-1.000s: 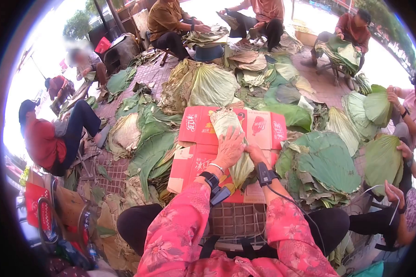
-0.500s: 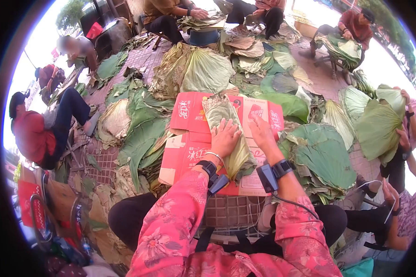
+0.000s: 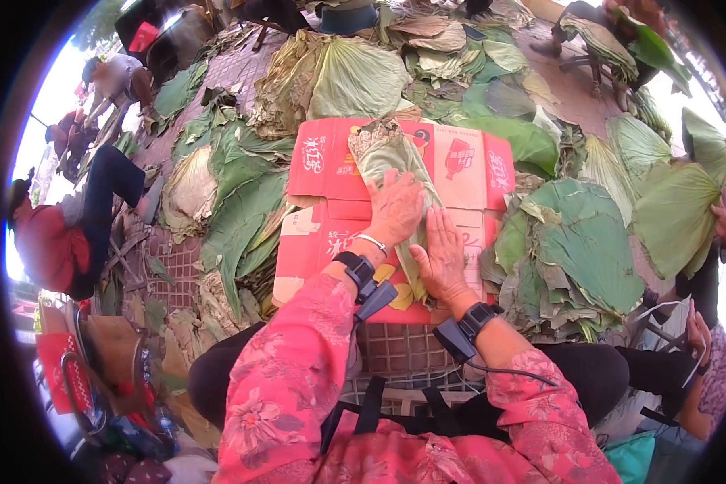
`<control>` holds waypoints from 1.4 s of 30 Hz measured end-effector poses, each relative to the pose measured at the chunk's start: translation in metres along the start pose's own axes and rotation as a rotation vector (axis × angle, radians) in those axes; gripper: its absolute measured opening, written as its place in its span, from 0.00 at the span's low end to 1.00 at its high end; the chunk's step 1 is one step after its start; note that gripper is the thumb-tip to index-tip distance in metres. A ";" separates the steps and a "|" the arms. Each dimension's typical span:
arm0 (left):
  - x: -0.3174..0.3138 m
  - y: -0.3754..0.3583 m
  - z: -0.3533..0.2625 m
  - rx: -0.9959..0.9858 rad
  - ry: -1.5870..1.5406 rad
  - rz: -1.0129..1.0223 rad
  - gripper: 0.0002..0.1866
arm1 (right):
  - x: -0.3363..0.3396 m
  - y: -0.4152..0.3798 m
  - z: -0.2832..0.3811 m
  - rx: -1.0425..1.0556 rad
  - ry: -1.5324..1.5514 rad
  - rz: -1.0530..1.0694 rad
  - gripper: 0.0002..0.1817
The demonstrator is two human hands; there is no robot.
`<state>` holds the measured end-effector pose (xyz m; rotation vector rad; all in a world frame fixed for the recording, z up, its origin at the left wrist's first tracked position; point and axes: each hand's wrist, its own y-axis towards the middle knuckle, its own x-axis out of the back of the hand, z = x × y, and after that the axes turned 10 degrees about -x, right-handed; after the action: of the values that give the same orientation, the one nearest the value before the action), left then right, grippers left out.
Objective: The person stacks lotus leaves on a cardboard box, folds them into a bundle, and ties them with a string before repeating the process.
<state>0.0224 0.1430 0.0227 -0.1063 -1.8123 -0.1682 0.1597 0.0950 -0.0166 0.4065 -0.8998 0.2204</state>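
A long folded bundle of dried lotus leaf (image 3: 385,155), pale green with a crumbled brown upper end, lies slantwise on a flattened red cardboard box (image 3: 310,211). My left hand (image 3: 397,208) rests on top of the bundle's middle, palm down, its fingers laid over the leaf. Against the bundle's lower right edge lies my right hand (image 3: 444,254), fingers straight and thumb apart, partly over the cardboard. Neither hand is wrapped round anything. Part of the bundle's lower half is hidden under my hands.
Stacks of green leaves stand at the left (image 3: 246,214) and right (image 3: 585,242) of the cardboard. Beyond it is a large pale leaf pile (image 3: 355,81). People sit around handling leaves. A red bag (image 3: 60,371) stands at lower left.
My right hand has come down and left from above the cardboard onto the bundle's right edge. My left hand stays on the bundle, which looks narrower at its lower end. The view has tilted down.
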 end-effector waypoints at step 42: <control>0.015 -0.120 -0.041 0.457 -1.675 -0.570 0.19 | 0.040 -0.066 0.028 0.192 0.316 0.067 0.28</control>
<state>0.0382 0.0181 0.0402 0.8508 -3.4515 -0.0250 0.1872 0.0246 0.0141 0.5038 -0.5835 0.4224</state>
